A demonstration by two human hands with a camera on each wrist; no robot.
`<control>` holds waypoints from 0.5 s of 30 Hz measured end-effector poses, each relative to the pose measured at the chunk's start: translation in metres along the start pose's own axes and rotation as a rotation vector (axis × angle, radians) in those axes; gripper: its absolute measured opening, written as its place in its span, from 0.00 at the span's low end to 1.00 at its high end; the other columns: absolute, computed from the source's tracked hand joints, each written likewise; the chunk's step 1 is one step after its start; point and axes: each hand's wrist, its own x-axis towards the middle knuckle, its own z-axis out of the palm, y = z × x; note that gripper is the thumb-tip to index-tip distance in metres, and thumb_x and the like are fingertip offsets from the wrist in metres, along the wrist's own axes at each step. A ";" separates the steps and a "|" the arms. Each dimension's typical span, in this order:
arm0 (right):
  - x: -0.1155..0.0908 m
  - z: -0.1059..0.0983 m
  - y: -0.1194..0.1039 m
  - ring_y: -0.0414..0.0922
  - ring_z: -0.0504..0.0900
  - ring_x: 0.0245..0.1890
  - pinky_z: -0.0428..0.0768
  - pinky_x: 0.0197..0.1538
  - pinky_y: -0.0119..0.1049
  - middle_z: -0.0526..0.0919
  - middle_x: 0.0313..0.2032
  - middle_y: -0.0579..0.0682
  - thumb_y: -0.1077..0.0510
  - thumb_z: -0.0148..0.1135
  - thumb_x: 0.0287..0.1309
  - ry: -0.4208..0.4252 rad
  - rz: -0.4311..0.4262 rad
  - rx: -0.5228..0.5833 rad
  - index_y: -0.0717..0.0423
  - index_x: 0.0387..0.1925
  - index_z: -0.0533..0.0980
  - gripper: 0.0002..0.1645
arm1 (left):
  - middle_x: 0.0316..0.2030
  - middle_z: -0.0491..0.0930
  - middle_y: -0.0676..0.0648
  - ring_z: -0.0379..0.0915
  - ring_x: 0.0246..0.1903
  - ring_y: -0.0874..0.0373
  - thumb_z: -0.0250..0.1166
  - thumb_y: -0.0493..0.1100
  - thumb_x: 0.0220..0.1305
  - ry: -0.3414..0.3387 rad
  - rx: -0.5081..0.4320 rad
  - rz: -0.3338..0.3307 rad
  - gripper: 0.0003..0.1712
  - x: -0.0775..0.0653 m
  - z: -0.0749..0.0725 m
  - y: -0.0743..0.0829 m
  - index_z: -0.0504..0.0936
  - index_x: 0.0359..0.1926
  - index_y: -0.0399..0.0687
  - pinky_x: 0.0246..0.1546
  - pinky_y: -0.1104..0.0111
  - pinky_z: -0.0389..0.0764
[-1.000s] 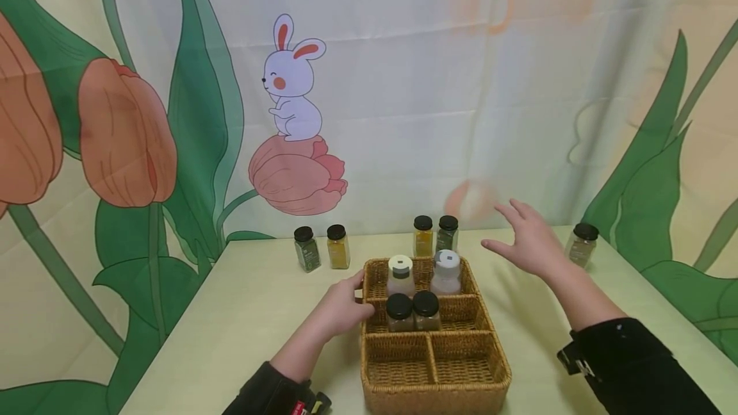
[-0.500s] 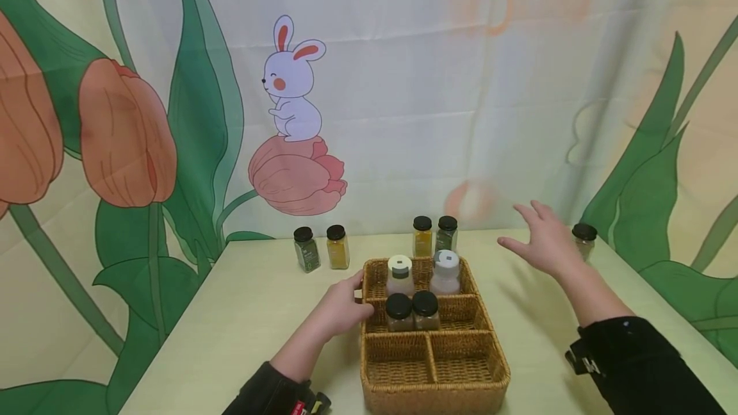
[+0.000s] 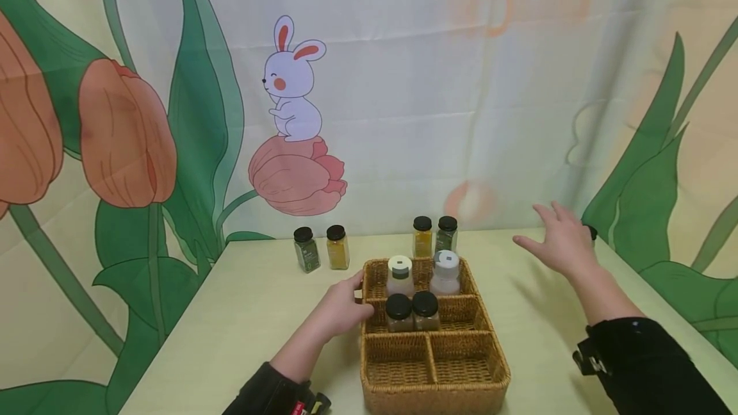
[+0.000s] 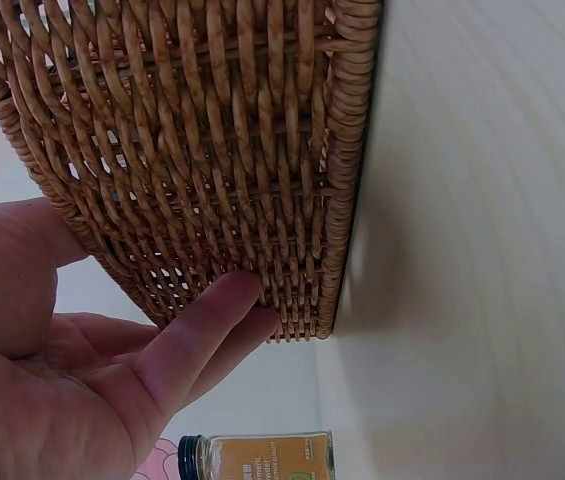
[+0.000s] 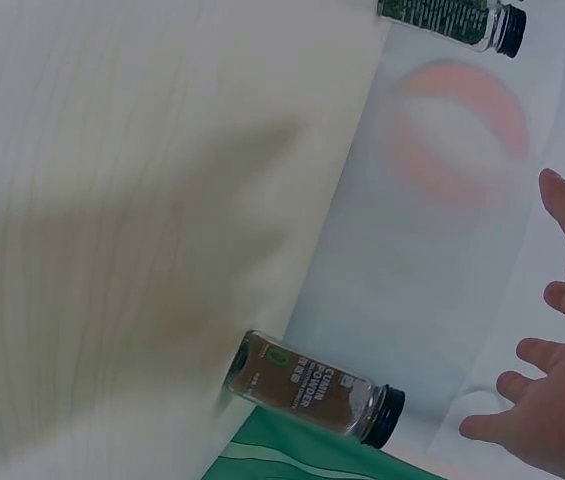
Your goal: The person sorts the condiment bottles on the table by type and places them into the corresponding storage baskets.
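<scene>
Basket (image 3: 435,399) of brown weave stands on the counter (image 3: 230,338), at five o'clock of the head view, and the left hand (image 3: 337,312) has its grip closed on the wall at ten o'clock, thumb at the rim. Its twelve o'clock row carries two pale-capped bottles (image 3: 400,279), and its middle row two black-lidded jars (image 3: 399,312). Toward two o'clock from it, the right hand (image 3: 562,245) hovers, fingers spread, near but apart from a jar of cumin powder (image 5: 297,383).
</scene>
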 end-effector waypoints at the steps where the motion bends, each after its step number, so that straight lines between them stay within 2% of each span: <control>1: 0.000 0.000 0.002 0.74 0.51 0.67 0.55 0.54 0.77 0.51 0.69 0.74 0.30 0.59 0.56 -0.004 0.009 0.004 0.61 0.71 0.56 0.55 | 0.65 0.70 0.37 0.82 0.48 0.46 0.64 0.39 0.53 0.001 0.000 -0.003 0.48 0.000 0.000 0.000 0.54 0.75 0.44 0.36 0.64 0.83; 11: -0.004 0.008 0.030 0.77 0.47 0.66 0.51 0.55 0.79 0.47 0.69 0.77 0.28 0.56 0.56 -0.016 0.075 0.010 0.63 0.72 0.53 0.57 | 0.66 0.68 0.36 0.82 0.47 0.48 0.64 0.38 0.52 0.002 0.007 0.001 0.50 0.001 0.000 -0.001 0.52 0.75 0.40 0.31 0.67 0.81; 15: -0.007 0.008 0.036 0.77 0.47 0.66 0.50 0.56 0.79 0.46 0.69 0.77 0.28 0.55 0.57 -0.022 0.092 0.005 0.64 0.72 0.52 0.58 | 0.66 0.69 0.37 0.82 0.49 0.46 0.64 0.38 0.52 0.001 0.005 0.002 0.50 0.000 0.000 -0.001 0.53 0.75 0.41 0.35 0.66 0.82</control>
